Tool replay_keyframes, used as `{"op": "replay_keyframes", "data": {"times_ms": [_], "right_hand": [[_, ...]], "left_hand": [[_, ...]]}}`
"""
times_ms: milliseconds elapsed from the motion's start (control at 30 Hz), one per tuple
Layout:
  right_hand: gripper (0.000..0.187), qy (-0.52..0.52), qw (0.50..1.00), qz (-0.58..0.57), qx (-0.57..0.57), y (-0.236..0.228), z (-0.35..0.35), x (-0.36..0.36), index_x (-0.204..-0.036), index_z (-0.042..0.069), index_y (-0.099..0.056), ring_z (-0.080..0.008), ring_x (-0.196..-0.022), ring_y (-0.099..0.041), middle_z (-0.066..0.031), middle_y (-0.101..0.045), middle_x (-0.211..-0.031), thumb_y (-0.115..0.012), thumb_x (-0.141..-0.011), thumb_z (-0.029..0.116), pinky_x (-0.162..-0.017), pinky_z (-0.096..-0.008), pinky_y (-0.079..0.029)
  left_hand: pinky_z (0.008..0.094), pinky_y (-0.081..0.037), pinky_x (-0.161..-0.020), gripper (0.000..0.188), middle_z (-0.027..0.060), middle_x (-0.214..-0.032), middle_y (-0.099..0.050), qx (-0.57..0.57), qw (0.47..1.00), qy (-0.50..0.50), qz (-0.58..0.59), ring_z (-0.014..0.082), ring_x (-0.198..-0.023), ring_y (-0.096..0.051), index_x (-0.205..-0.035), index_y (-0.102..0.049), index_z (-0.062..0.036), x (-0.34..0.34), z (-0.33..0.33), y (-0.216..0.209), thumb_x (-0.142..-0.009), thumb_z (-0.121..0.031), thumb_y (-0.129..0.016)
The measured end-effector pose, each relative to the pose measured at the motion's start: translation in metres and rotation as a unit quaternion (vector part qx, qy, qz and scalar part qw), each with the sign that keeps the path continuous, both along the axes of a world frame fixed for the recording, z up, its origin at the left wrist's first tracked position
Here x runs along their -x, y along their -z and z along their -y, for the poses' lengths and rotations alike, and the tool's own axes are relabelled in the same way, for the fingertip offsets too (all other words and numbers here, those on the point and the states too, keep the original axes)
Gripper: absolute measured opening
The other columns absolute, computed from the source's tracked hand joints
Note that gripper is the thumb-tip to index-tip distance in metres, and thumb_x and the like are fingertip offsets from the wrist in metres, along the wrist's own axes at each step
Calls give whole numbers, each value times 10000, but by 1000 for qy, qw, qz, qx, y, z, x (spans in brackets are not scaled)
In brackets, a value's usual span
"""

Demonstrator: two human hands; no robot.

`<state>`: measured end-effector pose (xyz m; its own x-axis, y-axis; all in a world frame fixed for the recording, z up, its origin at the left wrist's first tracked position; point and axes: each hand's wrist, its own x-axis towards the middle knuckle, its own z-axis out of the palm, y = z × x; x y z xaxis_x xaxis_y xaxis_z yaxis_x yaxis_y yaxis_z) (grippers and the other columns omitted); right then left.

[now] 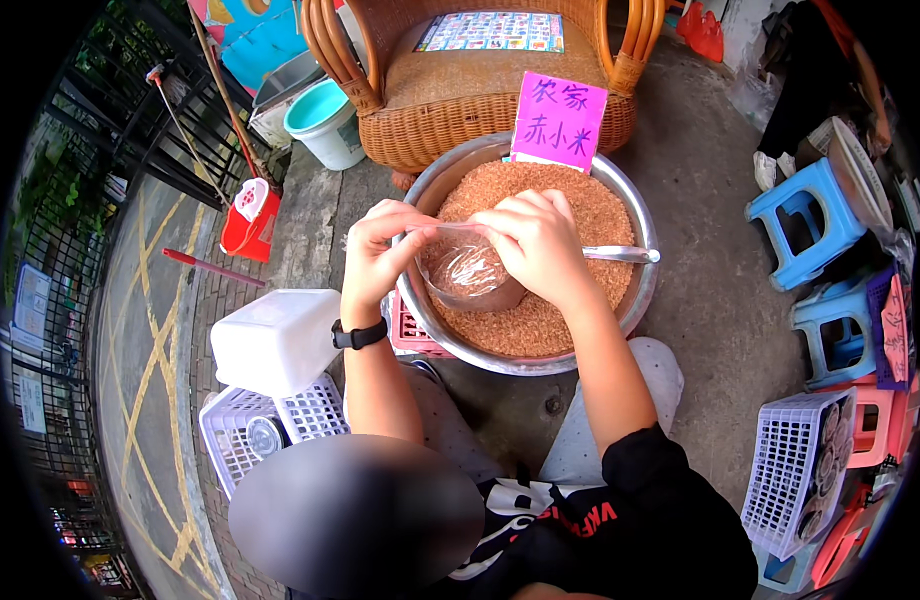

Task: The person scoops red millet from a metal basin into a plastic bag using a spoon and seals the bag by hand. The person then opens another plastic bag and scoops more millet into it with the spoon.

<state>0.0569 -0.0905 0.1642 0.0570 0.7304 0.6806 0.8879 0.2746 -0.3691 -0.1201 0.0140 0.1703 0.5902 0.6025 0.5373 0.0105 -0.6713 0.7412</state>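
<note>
A clear plastic bag point(465, 268) hangs over a metal basin point(637, 295) full of reddish-brown grain point(540, 335). My left hand point(382, 252) pinches the bag's top edge on the left side. On the other side, my right hand point(532, 240) grips the same edge. Brown shows through the film, but I cannot tell whether grain is inside the bag or only behind it. A metal handle point(622, 254) sticks out from the grain over the right rim; its other end is hidden. At the basin's far side stands a pink handwritten sign point(558, 122).
Behind the basin is a wicker chair point(450, 125). To the left are a white plastic container point(278, 340), a lilac basket point(230, 435), a red bucket point(248, 232) and a teal-lined bucket point(325, 125). Blue stools point(808, 220) and another basket point(780, 480) stand right; a person's arm point(870, 95) shows far right.
</note>
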Motion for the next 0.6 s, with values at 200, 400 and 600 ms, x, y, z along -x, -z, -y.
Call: {"op": "replay_keyframes", "data": {"times_ms": [200,400,600], "right_hand": [[83,7,1000,1,-7,0,-2,-1,-804,152,-657,-167,-747,-540,7,-614,-733,-588,-771,183,-742,-311,-338],[113,2,999,-28,43,3,2,-3,-859,137,-647,-191,-765,-548,-22,-613,-761,-562,-795,173,-735,-326,-359],[210,20,994,-63,83,3,10,-15,-813,82,-563,-234,-817,-563,-59,-600,-821,-607,-770,282,-760,-349,-385]], "left_hand": [[279,-417,-714,133,79,-791,-612,27,999,17,-6,177,-769,-553,-813,-651,9,1,0,0,-784,-107,-592],[241,-390,-695,209,54,-810,-563,84,996,31,5,130,-765,-513,-836,-594,50,0,-1,5,-869,-131,-496],[207,-373,-686,210,4,-793,-545,114,993,-11,33,70,-749,-475,-844,-568,30,2,-13,20,-896,-152,-475]]}}
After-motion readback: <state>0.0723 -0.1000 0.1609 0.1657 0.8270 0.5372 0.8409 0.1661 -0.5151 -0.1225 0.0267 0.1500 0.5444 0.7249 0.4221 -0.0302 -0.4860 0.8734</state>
